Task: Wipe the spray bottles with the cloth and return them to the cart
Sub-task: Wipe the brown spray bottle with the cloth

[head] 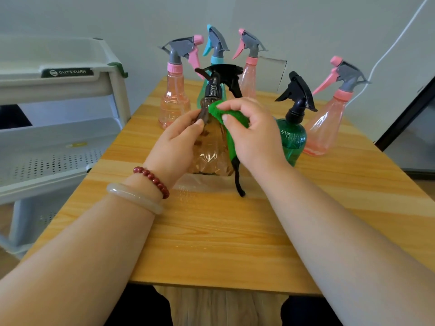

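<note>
A brown see-through spray bottle with a black trigger head stands on the wooden table. My left hand grips its left side near the shoulder. My right hand pinches a green cloth against the bottle's upper right side; a black strip of the cloth hangs down to the table. A green bottle with a black head stands just right of my right hand.
Behind stand three pink bottles and a teal one, partly hidden. A white tiered cart with perforated shelves stands left of the table. A white cable runs down the wall at right.
</note>
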`<state>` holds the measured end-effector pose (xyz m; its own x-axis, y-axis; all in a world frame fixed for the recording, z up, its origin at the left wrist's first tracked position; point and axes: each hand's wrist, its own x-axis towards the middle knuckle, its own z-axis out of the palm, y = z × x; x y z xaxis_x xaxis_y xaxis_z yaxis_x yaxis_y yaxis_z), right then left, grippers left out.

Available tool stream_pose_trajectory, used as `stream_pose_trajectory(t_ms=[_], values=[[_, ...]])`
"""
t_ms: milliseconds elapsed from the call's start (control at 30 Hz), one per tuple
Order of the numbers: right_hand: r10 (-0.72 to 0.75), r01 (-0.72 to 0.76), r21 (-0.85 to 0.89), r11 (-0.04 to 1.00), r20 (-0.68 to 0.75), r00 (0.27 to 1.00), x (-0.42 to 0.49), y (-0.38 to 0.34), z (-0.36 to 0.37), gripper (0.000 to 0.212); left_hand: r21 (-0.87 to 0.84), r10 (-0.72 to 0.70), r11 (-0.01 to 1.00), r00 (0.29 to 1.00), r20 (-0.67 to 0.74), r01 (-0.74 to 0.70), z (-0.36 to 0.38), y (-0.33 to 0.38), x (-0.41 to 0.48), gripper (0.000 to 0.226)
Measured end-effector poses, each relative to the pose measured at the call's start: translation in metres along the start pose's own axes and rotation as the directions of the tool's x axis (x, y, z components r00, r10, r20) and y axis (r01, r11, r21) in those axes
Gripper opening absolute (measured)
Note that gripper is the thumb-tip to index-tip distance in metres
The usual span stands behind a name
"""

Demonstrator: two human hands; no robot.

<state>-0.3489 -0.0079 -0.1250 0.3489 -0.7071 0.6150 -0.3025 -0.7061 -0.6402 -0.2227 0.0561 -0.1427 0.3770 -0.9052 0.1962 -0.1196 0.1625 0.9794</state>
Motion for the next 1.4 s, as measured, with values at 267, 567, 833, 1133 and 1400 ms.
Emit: stream_pose_trajectory(t_ms=[267, 567, 833, 1133, 1400], values=[[-0.191, 0.191, 0.043, 0.981, 0.004, 0.982, -0.023, 0.000, 0.004, 0.017, -0.010, 0.002, 1.000, 1.000, -0.019, -0.002, -0.004, 0.000, 0.001, 0.027], [-0.018, 0.019, 0.111, 0.994, -0.010, 1.000, -0.014, -0.001, 0.013, 0.024, 0.042, -0.027, 0.999, 0.996, -0.079, 0.031, -0.006, 0.000, 0.000, 0.027], [0.108, -0.106, 0.152, 0.983, -0.005, 0.994, -0.005, -0.002, 0.010, 0.024, 0.049, -0.056, 0.997, 0.997, -0.056, 0.059, -0.006, 0.001, 0.000, 0.030], [-0.042, 0.043, 0.151, 0.988, -0.010, 0.999, -0.031, 0.000, 0.007, 0.025, 0.064, -0.051, 0.996, 0.995, -0.086, 0.057, -0.008, -0.004, 0.002, 0.037], [-0.159, 0.159, 0.078, 0.984, -0.002, 0.987, -0.040, -0.004, 0.009, 0.019, 0.069, -0.046, 0.996, 0.996, -0.081, 0.051, -0.010, -0.007, 0.005, 0.034]])
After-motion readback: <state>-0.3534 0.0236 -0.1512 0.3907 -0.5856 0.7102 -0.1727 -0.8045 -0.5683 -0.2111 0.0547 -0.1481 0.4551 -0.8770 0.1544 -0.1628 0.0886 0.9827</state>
